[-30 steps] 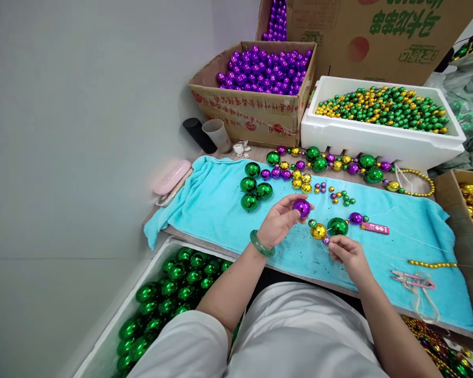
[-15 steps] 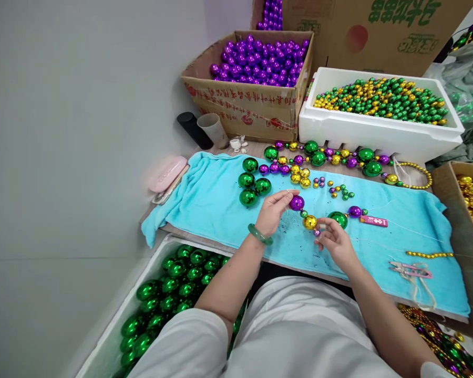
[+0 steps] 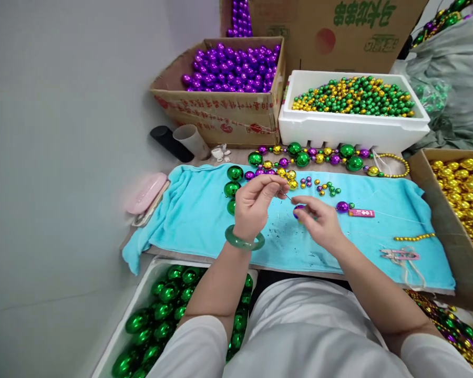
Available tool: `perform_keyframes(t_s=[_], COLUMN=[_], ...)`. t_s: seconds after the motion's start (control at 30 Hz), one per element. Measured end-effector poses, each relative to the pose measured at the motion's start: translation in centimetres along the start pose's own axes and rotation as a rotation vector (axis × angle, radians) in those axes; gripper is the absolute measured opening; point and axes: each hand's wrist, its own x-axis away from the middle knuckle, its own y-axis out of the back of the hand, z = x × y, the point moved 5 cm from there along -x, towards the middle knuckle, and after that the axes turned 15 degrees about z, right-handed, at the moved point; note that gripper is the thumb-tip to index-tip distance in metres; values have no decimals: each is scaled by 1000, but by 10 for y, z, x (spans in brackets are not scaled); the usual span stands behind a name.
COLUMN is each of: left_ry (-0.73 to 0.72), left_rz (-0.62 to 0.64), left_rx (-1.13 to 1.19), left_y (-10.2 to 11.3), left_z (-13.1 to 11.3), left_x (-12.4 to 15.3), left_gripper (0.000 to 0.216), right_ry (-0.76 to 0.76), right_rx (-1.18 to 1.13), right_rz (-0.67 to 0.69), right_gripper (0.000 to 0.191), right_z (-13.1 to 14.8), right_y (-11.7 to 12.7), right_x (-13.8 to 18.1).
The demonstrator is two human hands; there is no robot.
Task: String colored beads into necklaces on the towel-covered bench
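My left hand (image 3: 254, 202), with a green bangle (image 3: 244, 240) on its wrist, is closed in a pinch on a thin string (image 3: 287, 196). The string runs to my right hand (image 3: 319, 220), whose fingers are closed around a purple bead (image 3: 298, 211) that they partly cover. Beyond my right fingers, another purple bead (image 3: 342, 207) lies by a pink lighter-like piece (image 3: 361, 213). Large green balls (image 3: 232, 189) sit left of my left hand, partly covered by it. Small gold balls (image 3: 292, 184) and small green beads (image 3: 331, 187) lie behind my hands.
A blue towel (image 3: 205, 220) covers the table. Pink-handled snips (image 3: 402, 255) and a gold bead strand (image 3: 413, 238) lie right. A finished-looking garland (image 3: 323, 157) stretches behind. Around stand a carton of purple balls (image 3: 220, 107), a white foam box (image 3: 355, 126) and a foam bin (image 3: 142, 294).
Both hands have risen and come closer together. My left hand has let go of the purple bead and pinches string; my right hand has moved from the lower beads to the purple one.
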Motion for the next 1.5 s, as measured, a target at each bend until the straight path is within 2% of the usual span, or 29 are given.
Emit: perform_keyframes(t_s=[0.13,0.33,0.43,0.5,0.63,0.7,0.77,0.87,1.0,1.07,1.17,1.23,1.37,1.43,1.5], left_ry=[-55,-32,30,136,324,331,312,319,376,398,438,460,471,437,372], left_rz=[-46,-156,-166,-71,279,353,345,306,245,219,202,214,323,387,397], left_rx=[-13,84,103,57,-223,-324,-378,-427,-464,-435,-421,-506,-743,-821,-897], left_y=[6,24,33,32,7,-6,-14,-14,-1,3,3,2,9,16,22], left_z=[-5,11,23,39,79,95,107,121,140,150,160,161,151,143,133], left_x=[6,7,3,3,13,18,20,17,13,12,9,6,1,-5,-15], left_gripper=[17,16,23,35,50,48,46,44,43,43,45,47,59,61,56], right_ry=[-81,-195,-231,-242,-213,-186,-146,-47,193,338,417,391,218,114,16], right_rx=[-73,81,-128,-307,-476,-507,-522,-516,-491,-440,-329,-307,-392,-437,-483], right_rz=[45,228,238,206,117,99,79,-33,-278,-424,-571,-591,-557,-548,-532], right_gripper=[16,11,13,17,25,26,24,18,5,5,4,3,10,15,16], right_z=[-10,-27,-36,-39,-30,-21,-9,14,59,81,92,82,37,15,-4], right_y=[-11,-15,-10,-5,3,5,10,34,91,119,146,152,147,140,131], right_x=[-11,-20,-31,-40,-55,-57,-55,-39,-1,20,41,47,56,65,74])
